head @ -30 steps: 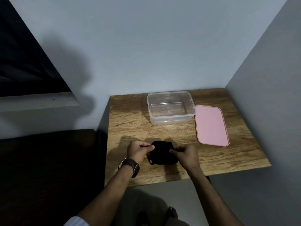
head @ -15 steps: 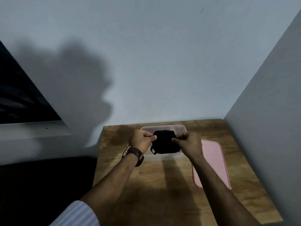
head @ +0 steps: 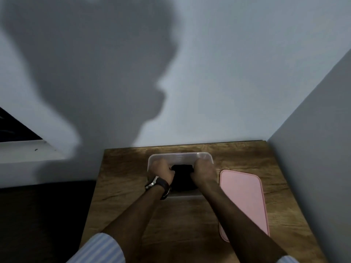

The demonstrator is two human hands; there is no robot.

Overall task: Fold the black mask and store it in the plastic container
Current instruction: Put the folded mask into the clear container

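Observation:
The folded black mask (head: 182,177) sits low inside the clear plastic container (head: 180,156) at the back middle of the wooden table (head: 123,171). My left hand (head: 162,170) grips the mask's left edge and my right hand (head: 204,172) grips its right edge; both hands reach down into the container. The mask's sides are hidden under my fingers. A watch is on my left wrist.
The pink lid (head: 243,202) lies flat on the table just right of the container. A wall stands close behind the table and another runs along its right side. A dark surface lies left of the table.
Both hands lifted the mask from the table's front, carried it over the container, and have lowered it down inside. My head has moved closer.

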